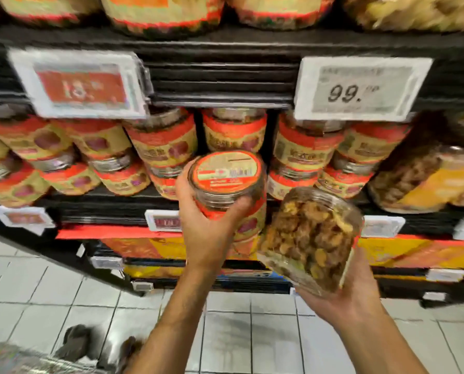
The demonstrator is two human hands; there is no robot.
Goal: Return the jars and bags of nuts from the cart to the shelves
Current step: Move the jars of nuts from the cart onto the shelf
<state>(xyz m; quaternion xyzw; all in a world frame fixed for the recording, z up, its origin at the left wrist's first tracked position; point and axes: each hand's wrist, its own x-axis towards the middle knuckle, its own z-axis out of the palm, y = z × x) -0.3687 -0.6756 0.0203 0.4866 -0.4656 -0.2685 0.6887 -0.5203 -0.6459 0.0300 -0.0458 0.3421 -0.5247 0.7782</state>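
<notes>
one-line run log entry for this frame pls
left hand: grips red-label jar, in front of shelf | right hand: holds clear nut jar, tilted | status: neither jar shelved yet

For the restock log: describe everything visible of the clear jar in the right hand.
The clear plastic jar is packed with brown and yellowish nuts. It is tilted, lid unseen. The right hand cups it from below in a grip. It is held off the black shelves, right of the red-labelled jar in the left hand; contact between them is unclear.
</notes>
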